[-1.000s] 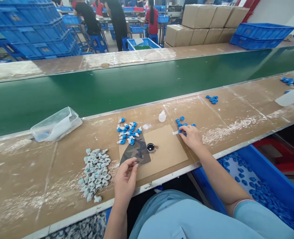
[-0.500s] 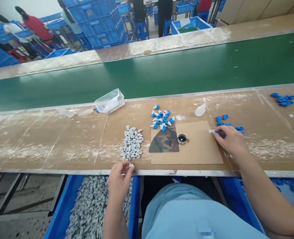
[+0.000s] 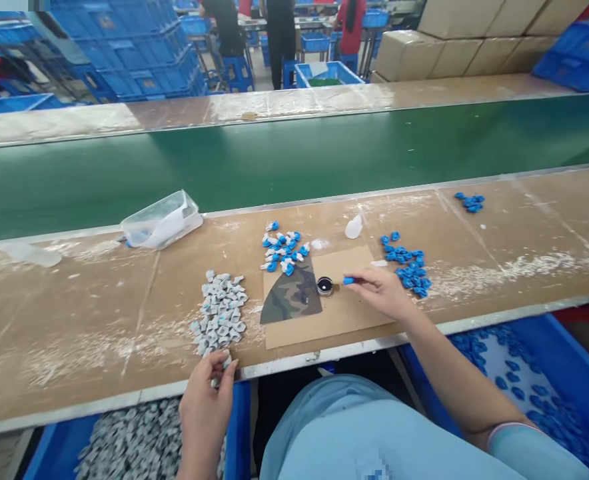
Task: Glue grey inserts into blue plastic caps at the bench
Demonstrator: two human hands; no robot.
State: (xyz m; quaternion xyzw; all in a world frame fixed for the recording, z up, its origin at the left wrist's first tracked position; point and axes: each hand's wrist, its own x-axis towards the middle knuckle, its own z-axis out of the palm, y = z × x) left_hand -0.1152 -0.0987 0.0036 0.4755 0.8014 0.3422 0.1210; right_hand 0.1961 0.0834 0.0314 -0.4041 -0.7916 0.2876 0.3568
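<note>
My left hand [image 3: 207, 393] is at the table's front edge, fingers closed on a small grey plastic piece [image 3: 227, 361]. Just beyond it lies a heap of similar grey pieces [image 3: 220, 312]. Over the cardboard sheet [image 3: 344, 321], my right hand [image 3: 383, 293] pinches a small blue plastic piece [image 3: 348, 281]. Left of that piece stands a small round dish with dark contents [image 3: 325, 286], not touching it. A camouflage-patterned sheet [image 3: 292, 295] lies on the cardboard. Behind it are joined blue-and-white pieces [image 3: 284, 250]. Loose blue pieces [image 3: 412, 270] lie right of the cardboard.
A clear plastic box [image 3: 162, 221] and a translucent bottle-shaped item [image 3: 354, 227] rest toward the green conveyor belt [image 3: 294, 160]. More blue pieces [image 3: 470, 202] lie far right. Below the table edge are blue bins, one of grey pieces [image 3: 129, 440], another of blue pieces [image 3: 539, 393].
My right hand has moved left from the loose blue pieces to near the dish, now with a blue piece in its fingertips. My left hand stays by the grey heap. The view has shifted right.
</note>
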